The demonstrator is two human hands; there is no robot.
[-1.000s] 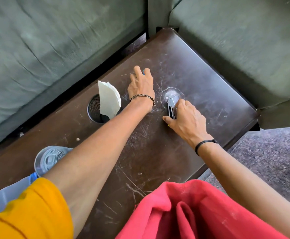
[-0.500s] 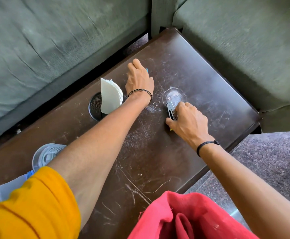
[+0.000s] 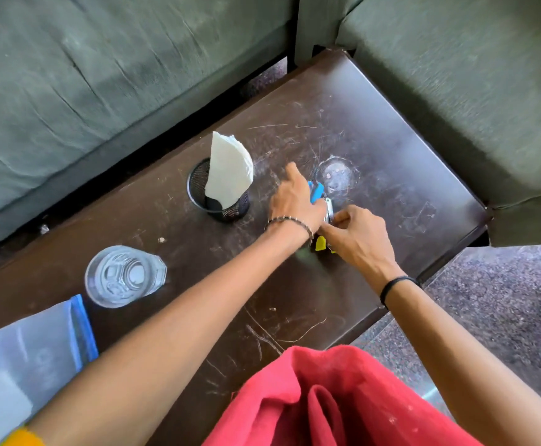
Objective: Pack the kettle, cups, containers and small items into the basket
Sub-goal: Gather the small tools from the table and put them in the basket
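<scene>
1. At centre frame, on the table (image 3: 391,149), my left hand (image 3: 295,204) is curled round a blue piece (image 3: 316,190). Its end shows past my fingers, at the hand's upper right.
2. Just right of it, my right hand (image 3: 357,238) pinches a metal piece (image 3: 329,210) between thumb and forefinger. A yellow piece (image 3: 320,244) shows under this hand; whether I hold it I cannot tell.
3. Both hands meet here, touching or nearly so. Judgement: the step is gathering small items for packing.
4. Seat each piece fully in the palm before lifting. Small hard parts probably slip readily, so do not lift on fingertips alone.
5. Pass everything into one hand if possible. This frees the other for the next item.
6. Lift straight up. Avoid sweeping left: the mesh cup (image 3: 230,209) with its napkin (image 3: 229,169) stands near my left hand and looks easy to tip.
7. Not yet packed: the glass (image 3: 124,276) at lower left and the container (image 3: 37,342) at the bottom-left edge. The basket is out of view, so locate it before moving.
</scene>
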